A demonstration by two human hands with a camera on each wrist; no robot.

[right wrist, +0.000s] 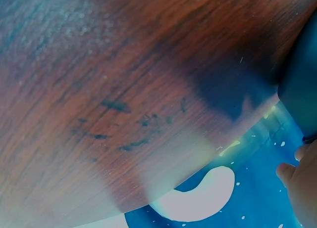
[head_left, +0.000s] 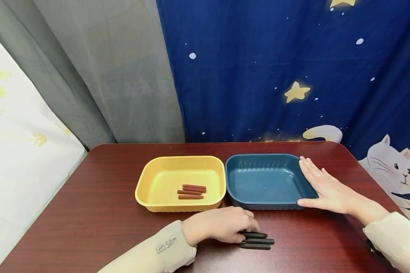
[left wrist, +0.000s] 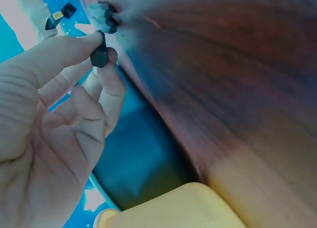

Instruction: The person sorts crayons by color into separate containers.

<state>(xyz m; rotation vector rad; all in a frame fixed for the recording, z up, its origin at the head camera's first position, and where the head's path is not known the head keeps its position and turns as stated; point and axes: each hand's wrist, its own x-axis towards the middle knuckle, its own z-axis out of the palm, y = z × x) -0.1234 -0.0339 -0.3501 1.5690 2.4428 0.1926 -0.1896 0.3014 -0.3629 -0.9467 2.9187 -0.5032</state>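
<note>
My left hand (head_left: 225, 225) is low over the table in front of the two bins. Between thumb and fingertips it pinches a black crayon (left wrist: 99, 56), whose six-sided end faces the left wrist camera. More black crayons (head_left: 259, 241) lie side by side on the table, right at those fingertips. My right hand (head_left: 328, 191) rests against the right side of the blue bin (head_left: 237, 203), fingers straight and thumb spread along its front corner. Nothing lies inside that bin. To its left, the yellow bin (head_left: 150, 163) holds several reddish-brown crayons (head_left: 190, 197).
Both bins stand side by side on the dark red wooden table (head_left: 99, 197). Behind its far edge hang a grey curtain (head_left: 130, 76) and a blue starry curtain (head_left: 242, 76). A white patterned cloth (head_left: 17, 151) hangs on the left.
</note>
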